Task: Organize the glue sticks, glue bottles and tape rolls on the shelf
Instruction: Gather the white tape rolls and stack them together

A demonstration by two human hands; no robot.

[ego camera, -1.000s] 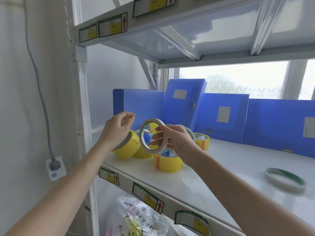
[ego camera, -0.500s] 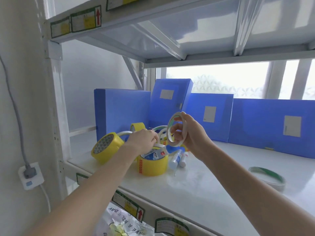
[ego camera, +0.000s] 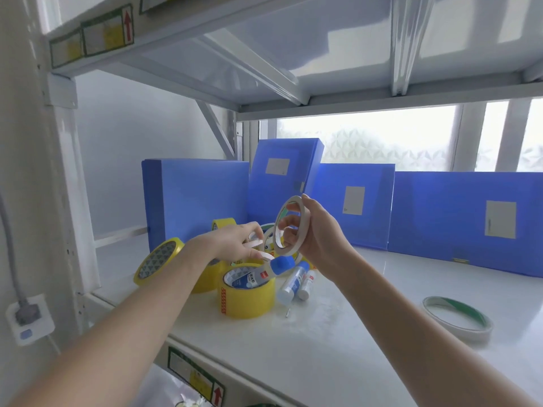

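Near the shelf's (ego camera: 352,333) left edge a yellow roll (ego camera: 157,261) stands tilted on its rim, and just beside it a second yellow roll (ego camera: 248,298) lies flat close to the front edge with a glue bottle (ego camera: 258,276) resting across its core. Over that cluster the left hand (ego camera: 232,240) reaches in, its grip pinching a thin white roll (ego camera: 256,240) at the rim; other thin rolls sit behind it, partly hidden. Beside it, the right hand (ego camera: 317,236) holds a white ring (ego camera: 289,226) upright in the air, thumb inside the hole and fingers closed over the outer edge. Below, two glue sticks (ego camera: 296,282) lie side by side, touching the flat roll. Well apart toward the right edge a green roll (ego camera: 457,320) lies flat. The step looks like gathering the thin rolls into one stack. To do it well, lift the pinched roll straight up so it does not nudge the bottle off its perch, then lay both flat on a bare part of the shelf, rims lined up.
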